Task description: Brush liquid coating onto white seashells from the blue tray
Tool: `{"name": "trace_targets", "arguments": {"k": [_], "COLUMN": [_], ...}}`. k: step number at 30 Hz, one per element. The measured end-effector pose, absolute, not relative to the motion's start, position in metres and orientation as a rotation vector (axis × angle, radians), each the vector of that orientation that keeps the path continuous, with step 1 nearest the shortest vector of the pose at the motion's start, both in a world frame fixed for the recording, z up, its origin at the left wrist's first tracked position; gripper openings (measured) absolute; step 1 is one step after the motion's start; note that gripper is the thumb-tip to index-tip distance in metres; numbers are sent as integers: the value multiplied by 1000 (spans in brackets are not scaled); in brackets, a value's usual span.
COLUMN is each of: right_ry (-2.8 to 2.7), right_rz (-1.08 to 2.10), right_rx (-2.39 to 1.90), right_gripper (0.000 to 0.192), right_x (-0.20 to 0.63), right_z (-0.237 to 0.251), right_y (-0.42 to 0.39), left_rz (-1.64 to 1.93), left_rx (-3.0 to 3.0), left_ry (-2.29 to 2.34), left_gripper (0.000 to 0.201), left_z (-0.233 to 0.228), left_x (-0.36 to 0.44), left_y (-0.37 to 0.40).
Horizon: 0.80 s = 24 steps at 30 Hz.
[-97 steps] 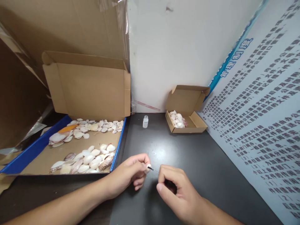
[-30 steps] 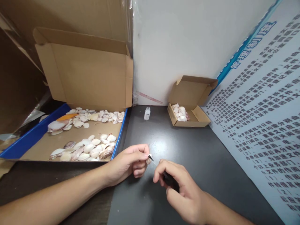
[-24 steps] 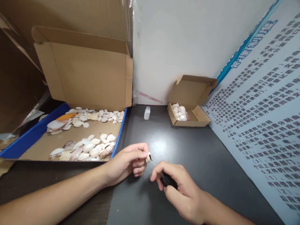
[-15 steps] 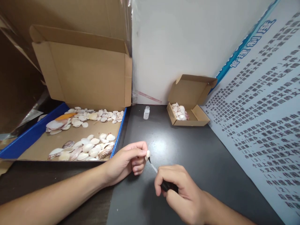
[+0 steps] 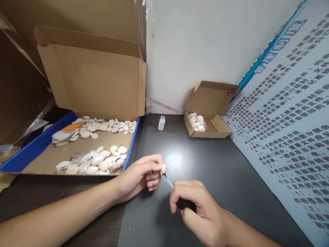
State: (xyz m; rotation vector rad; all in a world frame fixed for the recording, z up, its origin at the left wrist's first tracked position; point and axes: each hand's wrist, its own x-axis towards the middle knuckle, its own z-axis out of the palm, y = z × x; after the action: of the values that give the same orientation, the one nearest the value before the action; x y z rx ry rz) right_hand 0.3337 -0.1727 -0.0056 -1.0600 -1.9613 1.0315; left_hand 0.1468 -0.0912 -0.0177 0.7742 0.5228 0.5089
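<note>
Between the thumb and fingertips of my left hand (image 5: 147,173) is a small white seashell (image 5: 163,168). My right hand (image 5: 196,209) is wrapped round the black handle of a small brush (image 5: 168,182). Its thin pale shaft points up and left, and the dark tip meets the shell's lower edge. Beyond both hands a small uncapped glass bottle (image 5: 161,123) with a whitish look stands upright on the dark table.
On the left a blue-walled tray box (image 5: 38,144) with a raised cardboard lid holds many seashells (image 5: 96,160) in two groups. At the back right, an open cardboard box (image 5: 209,133) contains more shells. A printed poster (image 5: 288,120) slopes along the right side.
The brush tip has shifted slightly down along the shell's edge. The shell seems turned a little in my left fingers. The whole view has shifted slightly; both hands keep their grip.
</note>
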Motion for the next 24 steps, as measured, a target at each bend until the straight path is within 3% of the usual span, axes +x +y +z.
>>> {"name": "trace_targets", "arguments": {"k": [24], "right_ry": [-2019], "right_rz": [1077], "right_rx": [-1048], "right_gripper": [26], "right_x": [331], "right_z": [-6], "right_y": [-172], "left_rz": [516], "left_rx": [763], "left_ry": [554], "left_gripper": [22], "left_z": [-16], "left_x": [148], "left_y": [-93]}}
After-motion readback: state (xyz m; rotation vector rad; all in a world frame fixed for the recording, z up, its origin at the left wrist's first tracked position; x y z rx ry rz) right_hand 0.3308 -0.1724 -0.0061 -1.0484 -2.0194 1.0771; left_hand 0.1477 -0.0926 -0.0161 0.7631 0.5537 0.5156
